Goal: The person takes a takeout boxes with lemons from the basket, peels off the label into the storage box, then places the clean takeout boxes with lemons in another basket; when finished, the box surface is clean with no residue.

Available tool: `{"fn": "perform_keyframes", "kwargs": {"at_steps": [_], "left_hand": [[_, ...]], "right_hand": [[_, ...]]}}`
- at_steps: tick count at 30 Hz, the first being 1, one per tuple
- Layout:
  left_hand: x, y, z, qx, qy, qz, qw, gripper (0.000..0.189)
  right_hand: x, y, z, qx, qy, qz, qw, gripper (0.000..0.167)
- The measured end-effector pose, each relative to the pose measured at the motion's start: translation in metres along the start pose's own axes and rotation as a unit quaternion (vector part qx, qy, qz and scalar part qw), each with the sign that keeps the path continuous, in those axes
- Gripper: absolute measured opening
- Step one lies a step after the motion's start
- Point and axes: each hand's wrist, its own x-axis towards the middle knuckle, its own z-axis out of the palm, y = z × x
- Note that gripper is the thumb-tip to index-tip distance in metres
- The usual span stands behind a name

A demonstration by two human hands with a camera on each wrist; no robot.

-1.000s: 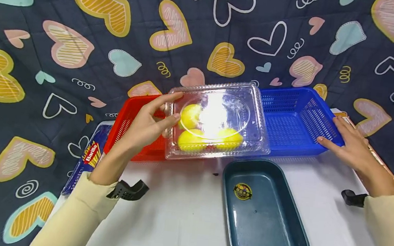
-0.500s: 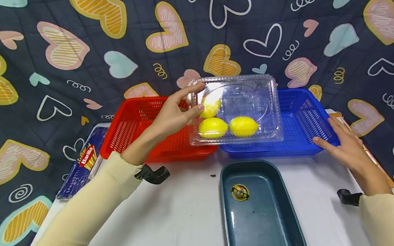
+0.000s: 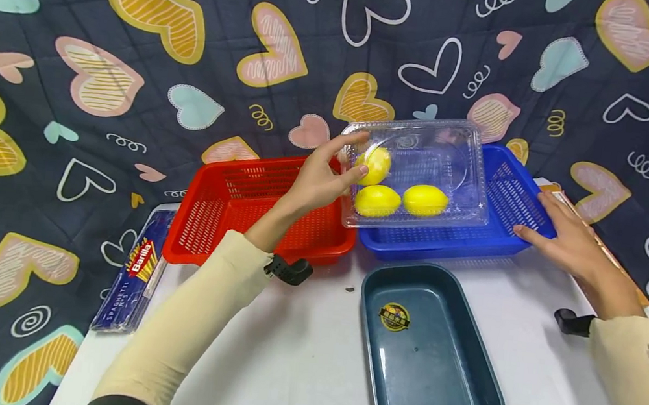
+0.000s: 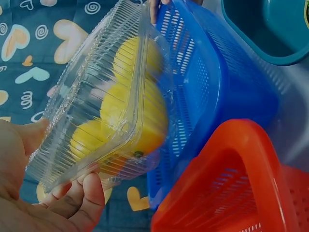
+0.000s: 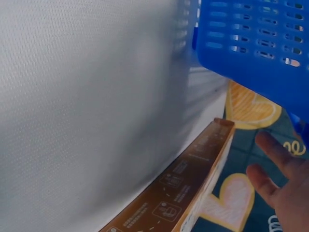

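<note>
A clear plastic clamshell box (image 3: 468, 177) hangs tilted over the blue basket (image 3: 444, 241). Inside it lie three lemons (image 3: 426, 200), gathered towards its left and lower sides. My left hand (image 3: 323, 179) grips the box by its left end, thumb on one face and curled fingers on the other, as the left wrist view shows. My right hand (image 3: 570, 242) holds the right rim of the blue basket, thumb over the edge and fingers along the outside. In the right wrist view, two fingers (image 5: 263, 182) stand off the basket wall.
Left of the blue basket stands a red basket (image 3: 206, 217). A spaghetti pack (image 3: 132, 278) lies at the table's left edge. A dark teal tub (image 3: 433, 356) sits in front on the white table (image 3: 286, 355). A brown box (image 5: 178, 188) lies along the right edge. Patterned cloth hangs behind.
My left hand has carried the box of lemons right, from above the red basket to over the blue one. My right hand stays at the blue basket's rim.
</note>
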Motion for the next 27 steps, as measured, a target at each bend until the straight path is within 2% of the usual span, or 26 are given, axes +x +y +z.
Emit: {"fn": "perform_keyframes", "kwargs": {"at_steps": [5,9,16,23,27], "left_hand": [[0.010,-0.004,0.014,0.023,-0.004,-0.007,0.9997,0.052],[0.017,-0.008,0.025,0.024,-0.005,-0.028,0.9993,0.053],[0.025,-0.018,0.043,0.041,-0.007,-0.070,0.9967,0.053],[0.033,-0.026,0.062,0.058,-0.013,-0.080,0.9950,0.052],[0.037,-0.029,0.071,0.082,-0.019,-0.102,0.9912,0.052]], "right_hand": [[-0.003,0.001,0.000,0.024,0.000,-0.003,0.9997,0.095],[-0.004,0.003,0.001,0.053,0.001,-0.001,0.9986,0.095],[-0.004,0.004,0.003,0.049,0.009,-0.009,0.9987,0.093],[-0.002,0.003,0.004,0.060,0.005,-0.001,0.9982,0.093],[-0.001,0.003,0.005,0.063,-0.001,-0.003,0.9980,0.094]]}}
